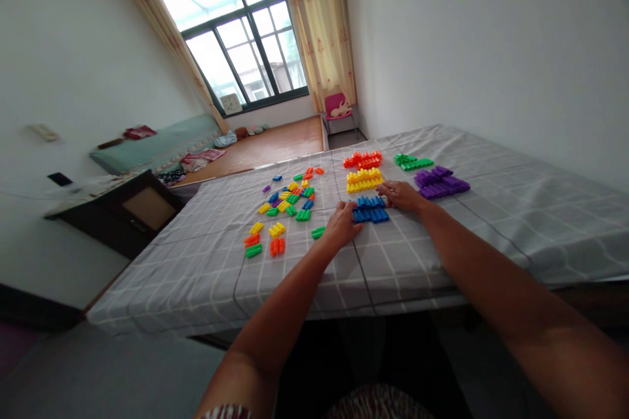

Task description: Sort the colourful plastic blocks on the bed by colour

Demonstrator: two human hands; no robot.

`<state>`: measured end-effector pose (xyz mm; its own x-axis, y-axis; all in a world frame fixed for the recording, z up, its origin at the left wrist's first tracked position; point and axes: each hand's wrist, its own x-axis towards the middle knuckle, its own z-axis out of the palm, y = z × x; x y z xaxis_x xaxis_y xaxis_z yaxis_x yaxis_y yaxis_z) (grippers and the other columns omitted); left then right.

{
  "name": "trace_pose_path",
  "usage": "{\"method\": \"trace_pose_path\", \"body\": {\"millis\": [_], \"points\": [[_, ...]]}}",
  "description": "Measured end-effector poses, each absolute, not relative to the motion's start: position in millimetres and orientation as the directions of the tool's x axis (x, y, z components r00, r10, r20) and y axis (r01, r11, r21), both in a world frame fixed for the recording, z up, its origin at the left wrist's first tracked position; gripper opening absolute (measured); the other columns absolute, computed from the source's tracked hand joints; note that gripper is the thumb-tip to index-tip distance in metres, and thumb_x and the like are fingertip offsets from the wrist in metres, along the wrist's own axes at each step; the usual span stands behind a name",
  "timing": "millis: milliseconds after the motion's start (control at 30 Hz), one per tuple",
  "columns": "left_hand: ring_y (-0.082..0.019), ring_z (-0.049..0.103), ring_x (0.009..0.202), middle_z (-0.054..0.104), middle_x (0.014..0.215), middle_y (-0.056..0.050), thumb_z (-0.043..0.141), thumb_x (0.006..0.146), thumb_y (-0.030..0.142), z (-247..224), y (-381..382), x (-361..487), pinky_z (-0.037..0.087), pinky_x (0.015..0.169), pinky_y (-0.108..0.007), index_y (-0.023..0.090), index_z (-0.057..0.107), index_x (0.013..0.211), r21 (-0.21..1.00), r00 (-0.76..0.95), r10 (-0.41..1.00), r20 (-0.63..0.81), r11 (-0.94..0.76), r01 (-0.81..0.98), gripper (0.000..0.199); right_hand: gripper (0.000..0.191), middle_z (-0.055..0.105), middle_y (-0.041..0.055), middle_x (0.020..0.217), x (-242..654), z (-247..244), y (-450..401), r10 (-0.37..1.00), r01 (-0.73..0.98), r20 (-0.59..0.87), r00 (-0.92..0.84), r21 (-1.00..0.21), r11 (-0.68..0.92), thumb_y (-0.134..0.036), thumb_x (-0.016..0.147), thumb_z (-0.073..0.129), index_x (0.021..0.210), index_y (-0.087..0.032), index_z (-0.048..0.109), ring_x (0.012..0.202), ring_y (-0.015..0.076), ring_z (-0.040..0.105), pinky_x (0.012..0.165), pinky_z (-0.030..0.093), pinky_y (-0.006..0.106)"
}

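Observation:
Rows of blue pieces (371, 209) lie on the checked grey cloth (314, 275) between my two hands. My left hand (344, 222) rests at their left end, fingers bent against them; whether it grips one is too small to tell. At their upper right corner is my right hand (399, 196), its fingers apart and low over the cloth. Grouped yellow pieces (364, 180) lie just beyond the blue ones, with orange-red pieces (362, 160) behind those. Purple pieces (441, 183) and green pieces (413, 162) form groups to the right.
Loose mixed-colour pieces (289, 200) are scattered on the left of the cloth. One green piece (318, 232) lies beside my left hand. A dark cabinet (122, 209) stands at the left, and a pink chair (337, 107) is beyond the far edge.

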<state>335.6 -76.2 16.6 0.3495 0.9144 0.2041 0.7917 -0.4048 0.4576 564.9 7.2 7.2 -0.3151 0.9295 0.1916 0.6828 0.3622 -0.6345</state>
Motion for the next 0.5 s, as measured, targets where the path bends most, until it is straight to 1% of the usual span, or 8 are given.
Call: {"method": "trace_pose_path", "body": {"millis": [67, 133, 200, 233, 300, 333, 400, 500], "points": [[-0.013, 0.063, 0.081, 0.052, 0.118, -0.007, 0.067, 0.077, 0.028, 20, -74, 330, 0.052, 0.083, -0.030, 0.021, 0.050, 0.122, 0.455, 0.351, 0.905, 0.239, -0.424, 0.783, 0.048, 0.041, 0.073, 0.0039, 0.083, 566, 7, 8, 0.935, 0.696, 0.225, -0.274, -0.624, 0.354, -0.043, 0.096, 0.035, 0.094, -0.017, 0.066, 0.053, 0.0108, 0.061, 0.062, 0.043, 0.022], [-0.014, 0.064, 0.084, 0.055, 0.115, -0.006, 0.063, 0.082, 0.033, 26, -66, 314, 0.051, 0.084, -0.030, 0.022, 0.055, 0.118, 0.427, 0.326, 0.904, 0.277, -0.420, 0.801, 0.039, 0.039, 0.074, 0.0041, 0.093, 567, 6, 8, 0.936, 0.715, 0.265, -0.232, -0.606, 0.349, -0.043, 0.095, 0.035, 0.094, -0.018, 0.065, 0.054, 0.0097, 0.062, 0.063, 0.043, 0.022], [-0.016, 0.063, 0.090, 0.060, 0.110, -0.006, 0.058, 0.085, 0.031, 33, -52, 289, 0.050, 0.087, -0.031, 0.021, 0.059, 0.113, 0.370, 0.263, 0.916, 0.302, -0.367, 0.854, 0.029, 0.039, 0.073, 0.0036, 0.093, 568, 7, 9, 0.931, 0.723, 0.294, -0.215, -0.593, 0.354, -0.043, 0.096, 0.035, 0.093, -0.018, 0.064, 0.055, 0.0099, 0.062, 0.062, 0.043, 0.022], [-0.018, 0.062, 0.096, 0.061, 0.109, -0.007, 0.056, 0.086, 0.029, 36, -44, 274, 0.048, 0.091, -0.032, 0.021, 0.061, 0.112, 0.327, 0.220, 0.922, 0.318, -0.324, 0.888, 0.028, 0.039, 0.073, 0.0033, 0.091, 568, 7, 8, 0.927, 0.724, 0.306, -0.217, -0.586, 0.363, -0.043, 0.096, 0.035, 0.092, -0.018, 0.064, 0.056, 0.0102, 0.063, 0.062, 0.043, 0.022], [-0.021, 0.057, 0.111, 0.062, 0.115, -0.009, 0.054, 0.086, 0.026, 41, -26, 242, 0.044, 0.098, -0.034, 0.020, 0.062, 0.115, 0.240, 0.134, 0.929, 0.344, -0.225, 0.944, 0.030, 0.038, 0.073, 0.0028, 0.090, 568, 7, 8, 0.916, 0.721, 0.329, -0.229, -0.574, 0.387, -0.043, 0.096, 0.034, 0.091, -0.019, 0.064, 0.057, 0.0108, 0.063, 0.062, 0.043, 0.023], [-0.022, 0.055, 0.115, 0.062, 0.119, -0.010, 0.054, 0.086, 0.026, 42, -18, 226, 0.042, 0.101, -0.035, 0.020, 0.061, 0.117, 0.212, 0.087, 0.934, 0.346, -0.169, 0.963, 0.032, 0.038, 0.074, 0.0027, 0.089, 568, 7, 8, 0.912, 0.718, 0.337, -0.236, -0.572, 0.397, -0.042, 0.096, 0.034, 0.091, -0.019, 0.064, 0.057, 0.0111, 0.063, 0.063, 0.043, 0.023], [-0.023, 0.053, 0.119, 0.061, 0.124, -0.011, 0.054, 0.085, 0.025, 43, -2, 195, 0.039, 0.104, -0.035, 0.018, 0.060, 0.121, 0.178, -0.006, 0.952, 0.305, -0.050, 0.983, 0.037, 0.037, 0.074, 0.0028, 0.090, 568, 5, 9, 0.908, 0.706, 0.342, -0.243, -0.579, 0.408, -0.042, 0.095, 0.035, 0.092, -0.019, 0.064, 0.057, 0.0114, 0.063, 0.062, 0.044, 0.023], [-0.023, 0.050, 0.124, 0.058, 0.131, -0.012, 0.052, 0.086, 0.027, 42, 15, 156, 0.035, 0.106, -0.033, 0.016, 0.058, 0.125, 0.137, -0.135, 0.970, 0.201, 0.109, 0.985, 0.041, 0.037, 0.073, 0.0029, 0.093, 569, 2, 10, 0.911, 0.695, 0.333, -0.242, -0.595, 0.403, -0.043, 0.095, 0.035, 0.093, -0.020, 0.063, 0.056, 0.0111, 0.062, 0.061, 0.044, 0.024]]}}
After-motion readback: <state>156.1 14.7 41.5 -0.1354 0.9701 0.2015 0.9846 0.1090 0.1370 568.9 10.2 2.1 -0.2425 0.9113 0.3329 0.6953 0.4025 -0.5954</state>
